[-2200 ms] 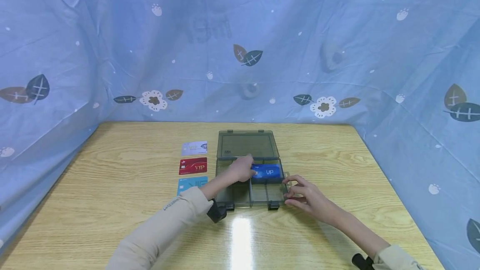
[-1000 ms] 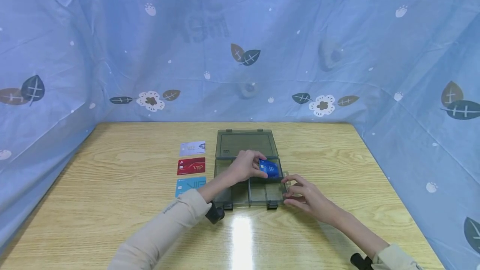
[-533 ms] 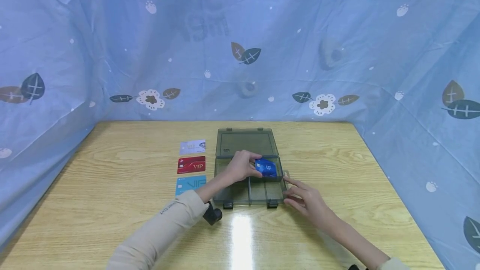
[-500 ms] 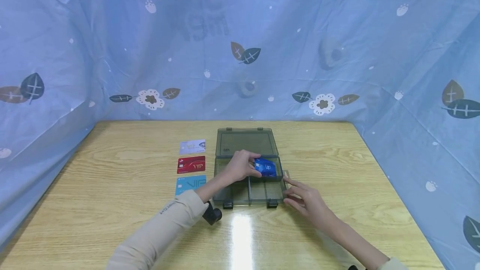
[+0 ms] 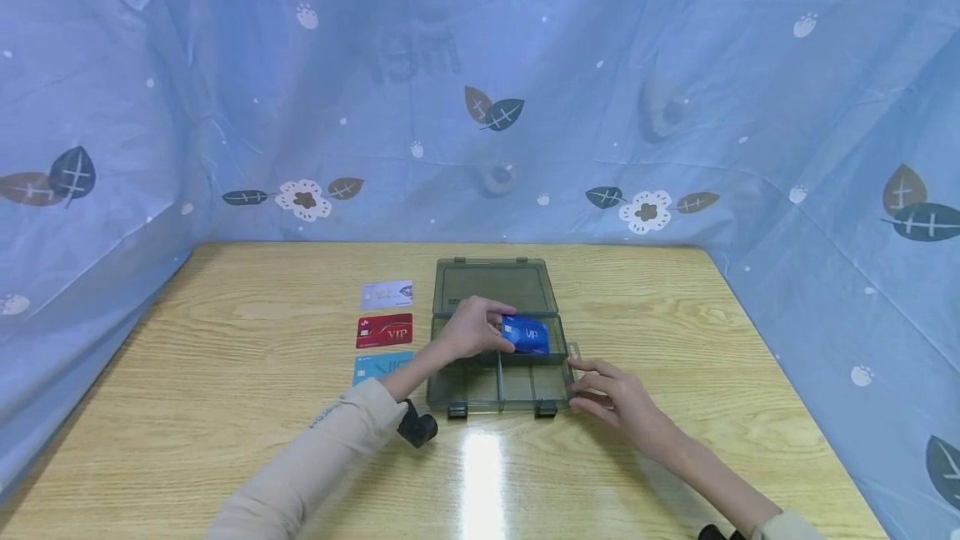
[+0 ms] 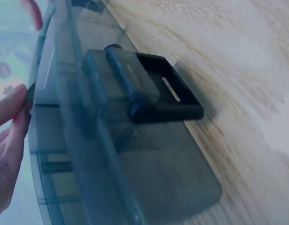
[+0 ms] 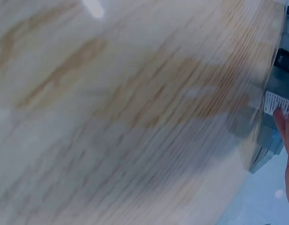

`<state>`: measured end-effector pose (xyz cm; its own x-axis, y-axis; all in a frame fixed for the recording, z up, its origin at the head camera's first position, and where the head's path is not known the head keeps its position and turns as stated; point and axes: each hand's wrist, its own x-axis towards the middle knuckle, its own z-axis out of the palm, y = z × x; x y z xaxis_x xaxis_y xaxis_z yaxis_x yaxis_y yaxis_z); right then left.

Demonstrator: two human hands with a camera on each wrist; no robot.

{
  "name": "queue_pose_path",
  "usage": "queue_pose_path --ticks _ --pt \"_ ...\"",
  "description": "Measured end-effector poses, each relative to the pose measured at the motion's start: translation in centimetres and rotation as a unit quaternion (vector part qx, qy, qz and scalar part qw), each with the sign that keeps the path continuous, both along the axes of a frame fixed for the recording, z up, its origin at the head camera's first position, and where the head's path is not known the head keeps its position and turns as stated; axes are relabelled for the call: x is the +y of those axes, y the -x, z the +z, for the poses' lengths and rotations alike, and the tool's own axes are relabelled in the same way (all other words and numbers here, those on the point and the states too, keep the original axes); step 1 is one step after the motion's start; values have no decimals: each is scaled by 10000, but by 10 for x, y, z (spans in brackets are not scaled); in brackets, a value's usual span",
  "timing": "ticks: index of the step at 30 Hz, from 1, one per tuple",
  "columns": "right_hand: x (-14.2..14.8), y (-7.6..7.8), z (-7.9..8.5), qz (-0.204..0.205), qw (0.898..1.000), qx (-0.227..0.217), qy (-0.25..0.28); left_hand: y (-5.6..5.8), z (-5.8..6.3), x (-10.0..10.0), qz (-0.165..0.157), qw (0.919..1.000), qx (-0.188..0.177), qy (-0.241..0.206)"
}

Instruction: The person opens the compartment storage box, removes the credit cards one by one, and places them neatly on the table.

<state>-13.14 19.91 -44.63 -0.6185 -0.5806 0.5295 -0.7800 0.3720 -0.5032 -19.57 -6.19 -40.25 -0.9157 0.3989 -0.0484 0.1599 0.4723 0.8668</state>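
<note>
A smoky transparent compartment box [image 5: 480, 407] lies on the table with its lid [image 5: 495, 288] folded back. Between thumb and fingers, my left hand [image 5: 468, 328] pinches the left end of a blue VIP card [image 5: 527, 335], tilted over the back right compartment. In the left wrist view, the fingers [image 6: 11, 105] grip a thin dark edge above the box wall. My right hand [image 5: 618, 398] rests against the box's right side with fingers loosely bent. The right wrist view has its fingertip [image 7: 278, 117] at a pale slotted tab [image 7: 277, 103] on the box.
Left of the box, a white card [image 5: 386, 295], a red VIP card [image 5: 384, 331] and a light blue VIP card [image 5: 381, 365] lie in a column on the wooden table [image 5: 247, 373]. Two black latches [image 5: 457, 411] stick out at the box front. A blue patterned cloth [image 5: 390, 107] surrounds the table.
The blue card lay in the back right compartment. My left hand has pinched it, raised it at a tilt and shifted it slightly left. My right hand stays at the box's side.
</note>
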Motion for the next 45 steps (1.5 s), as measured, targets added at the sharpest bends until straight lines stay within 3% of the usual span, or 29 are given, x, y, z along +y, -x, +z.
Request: queue_pose_path --ticks 7,13,18,26,34,38,41,45 --pt "4 2 -3 -56 9998 -157 -72 -3 2 -14 108 9973 -315 -652" --pt "4 3 -5 -71 9999 39 -101 -7 2 -25 41 9881 -637 -1396" --pt "3 2 -5 -64 9999 15 -121 -10 0 -35 153 9813 -829 -1728" --pt "3 2 -4 -113 9998 -19 -137 -15 2 -54 443 9756 -908 -1950" --pt "3 1 -3 -67 9996 -290 -14 -19 6 -80 921 9786 -748 -1680" --pt "3 0 -2 44 9982 -579 168 -22 4 -92 877 9729 -853 -1963" --pt "2 1 -2 79 9982 -555 212 -24 3 -100 907 9701 -892 -2067" --pt "1 2 -3 114 9983 -532 226 -28 4 -108 1131 9717 -864 -1887"
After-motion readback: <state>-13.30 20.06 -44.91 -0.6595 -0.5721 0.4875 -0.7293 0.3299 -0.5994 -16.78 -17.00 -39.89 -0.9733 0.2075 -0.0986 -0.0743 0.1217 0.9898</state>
